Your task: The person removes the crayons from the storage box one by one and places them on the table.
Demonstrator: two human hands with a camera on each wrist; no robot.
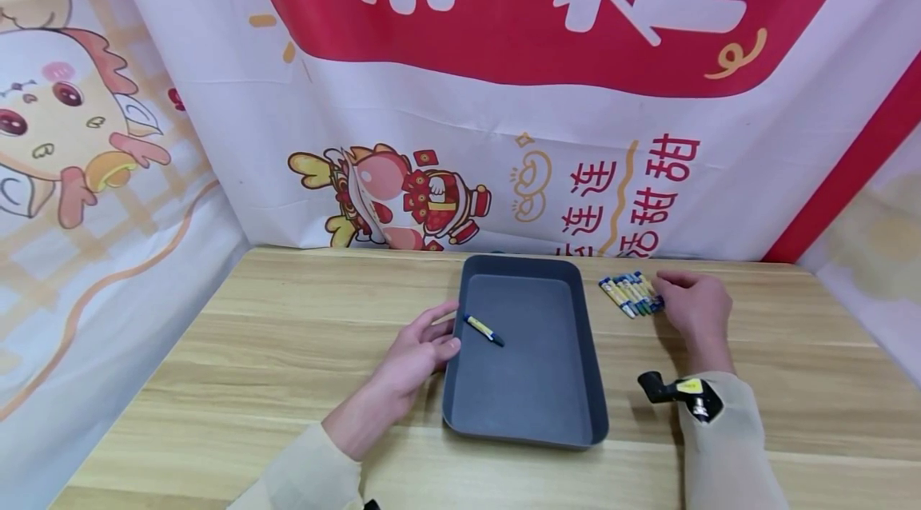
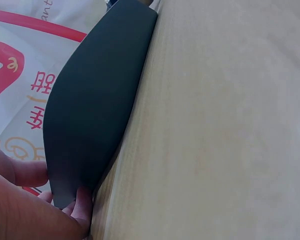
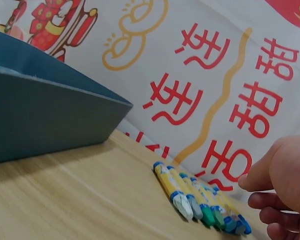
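Note:
A dark grey rectangular tray (image 1: 528, 398) rests on the table. At its left side my left hand (image 1: 413, 350) holds the wall; in the left wrist view the thumb and fingers sit on the tray's end (image 2: 90, 100). One dark-tipped crayon (image 1: 484, 330) with a yellow wrapper lies inside the tray near the left wall. Right of the tray, several crayons (image 1: 626, 294) lie side by side, with white, grey, green and blue tips in the right wrist view. My right hand (image 1: 694, 306) reaches to the right end of this row, fingers loosely bent, with nothing visible between them.
The wooden table (image 1: 324, 318) ends at the back against a printed cloth (image 1: 446, 110) with red lettering. Another patterned cloth (image 1: 93, 198) hangs at the left. A black wrist mount (image 1: 679, 390) sits on the right sleeve.

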